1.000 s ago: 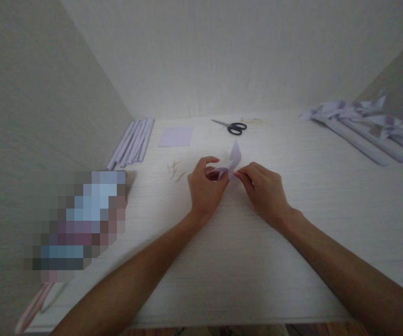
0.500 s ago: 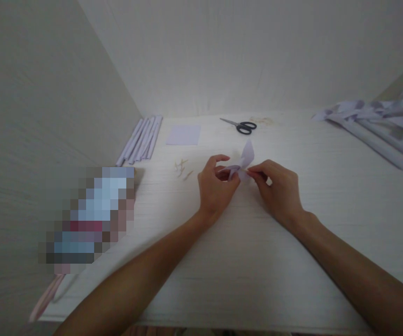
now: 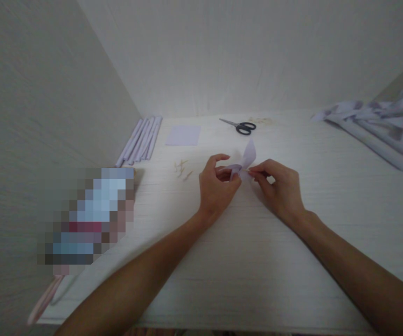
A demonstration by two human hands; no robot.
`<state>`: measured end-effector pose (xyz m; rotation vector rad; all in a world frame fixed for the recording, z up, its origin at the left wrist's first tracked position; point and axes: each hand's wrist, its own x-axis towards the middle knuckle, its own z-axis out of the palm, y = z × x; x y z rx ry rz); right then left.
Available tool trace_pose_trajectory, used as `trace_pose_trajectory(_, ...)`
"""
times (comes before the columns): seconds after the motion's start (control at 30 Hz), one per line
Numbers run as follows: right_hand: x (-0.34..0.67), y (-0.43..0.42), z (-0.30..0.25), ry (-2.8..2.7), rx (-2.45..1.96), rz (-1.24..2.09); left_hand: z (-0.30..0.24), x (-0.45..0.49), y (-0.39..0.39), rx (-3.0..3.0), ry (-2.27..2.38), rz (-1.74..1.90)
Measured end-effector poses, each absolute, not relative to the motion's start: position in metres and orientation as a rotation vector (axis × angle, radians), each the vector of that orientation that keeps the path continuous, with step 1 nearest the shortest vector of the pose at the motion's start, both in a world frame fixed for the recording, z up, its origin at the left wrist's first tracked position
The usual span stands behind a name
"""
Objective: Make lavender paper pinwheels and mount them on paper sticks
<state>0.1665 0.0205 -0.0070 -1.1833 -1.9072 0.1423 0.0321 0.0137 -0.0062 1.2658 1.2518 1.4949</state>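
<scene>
A lilac paper flower with pointed petals is pinched between the thumb and fingers of my left hand. One petal stands up beyond the fingertips. My right hand has its thumb and forefinger closed at the flower's right side, on a thin pale-yellow piece that shows only as a short tip at the paper. Its exact form is hidden by my fingers. Left of my left hand lie several small yellowish stamen-like bits on the white table.
Scissors with black handles lie at the back, near more yellowish scraps. A square lilac sheet and several rolled paper tubes are back left. Finished-looking paper stems lie far right. A blurred-out object stands left.
My right fingertips have shifted very slightly right, and more of the yellow tip shows. The upright petal leans a little further right. My left hand keeps its hold.
</scene>
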Motion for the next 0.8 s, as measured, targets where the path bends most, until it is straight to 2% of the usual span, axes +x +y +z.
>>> trace_pose_trajectory(0.27,0.1665,0.0201,-0.0058,-1.945,-1.154,0.136,-0.0080,0.0309,0.0135,1.283,1.263,1.511)
trace_pose_trajectory(0.8,0.1600,0.0119,0.0006,-2.241,-1.219,-0.218,-0.0068,0.0307,0.0122,1.336,1.347,1.521)
